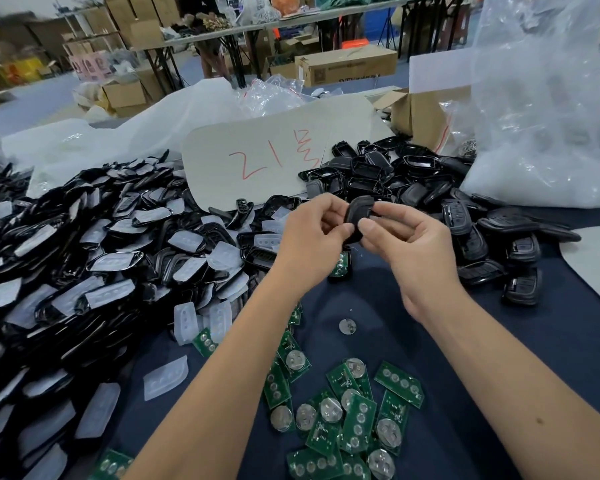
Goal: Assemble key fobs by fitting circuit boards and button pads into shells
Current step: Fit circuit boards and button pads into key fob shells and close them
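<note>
A black key fob shell (359, 211) is held up above the dark blue table cloth (499, 358) between both hands. My left hand (314, 233) grips its left side with curled fingers. My right hand (402, 233) pinches its right side, thumb on the front. Green circuit boards (347, 407) with round coin cells lie scattered in front of me. One more board (340, 266) lies just below my hands. A large heap of black shells with translucent white button pads (111, 258) fills the left. Whether a board sits inside the held shell is hidden.
Black shell halves (378, 168) are piled behind my hands. Closed fobs with buttons (520, 268) lie at the right. A white card marked in red (278, 157) leans at the back. A big clear plastic bag (548, 109) rises at the right. A loose coin cell (347, 326) lies on the cloth.
</note>
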Motion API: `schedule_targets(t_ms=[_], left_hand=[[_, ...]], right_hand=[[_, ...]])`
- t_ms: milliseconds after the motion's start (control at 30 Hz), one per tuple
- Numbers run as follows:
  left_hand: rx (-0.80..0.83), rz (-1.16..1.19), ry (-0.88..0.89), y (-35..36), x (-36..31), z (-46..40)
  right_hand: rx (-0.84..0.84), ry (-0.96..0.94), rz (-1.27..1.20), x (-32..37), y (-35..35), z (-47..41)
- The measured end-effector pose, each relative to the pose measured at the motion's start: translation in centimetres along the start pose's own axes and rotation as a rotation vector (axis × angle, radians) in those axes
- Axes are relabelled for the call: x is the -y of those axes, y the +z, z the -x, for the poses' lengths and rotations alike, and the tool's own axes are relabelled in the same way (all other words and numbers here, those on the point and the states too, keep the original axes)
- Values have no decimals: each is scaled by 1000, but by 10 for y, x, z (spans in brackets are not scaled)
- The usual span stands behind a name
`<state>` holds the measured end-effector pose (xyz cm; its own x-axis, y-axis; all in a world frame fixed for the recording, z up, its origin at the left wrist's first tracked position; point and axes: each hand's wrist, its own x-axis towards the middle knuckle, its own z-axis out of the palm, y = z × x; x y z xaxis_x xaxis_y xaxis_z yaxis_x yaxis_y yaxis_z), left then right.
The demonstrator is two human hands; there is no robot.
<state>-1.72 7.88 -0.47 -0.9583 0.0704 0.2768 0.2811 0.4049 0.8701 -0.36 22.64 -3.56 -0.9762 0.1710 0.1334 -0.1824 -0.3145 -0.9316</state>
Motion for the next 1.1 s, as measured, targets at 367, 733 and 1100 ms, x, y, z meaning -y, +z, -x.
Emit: schedule_targets(t_ms=[367, 733, 1100], left_hand=[[85, -176, 237, 5, -6, 8], [302, -522, -139, -12, 15, 0], [99, 305, -425, -14, 8, 4]], right_hand=[[-52, 82, -97, -6, 0, 1], [165, 228, -496, 10, -9, -8], [322, 271, -543, 9, -15, -8]])
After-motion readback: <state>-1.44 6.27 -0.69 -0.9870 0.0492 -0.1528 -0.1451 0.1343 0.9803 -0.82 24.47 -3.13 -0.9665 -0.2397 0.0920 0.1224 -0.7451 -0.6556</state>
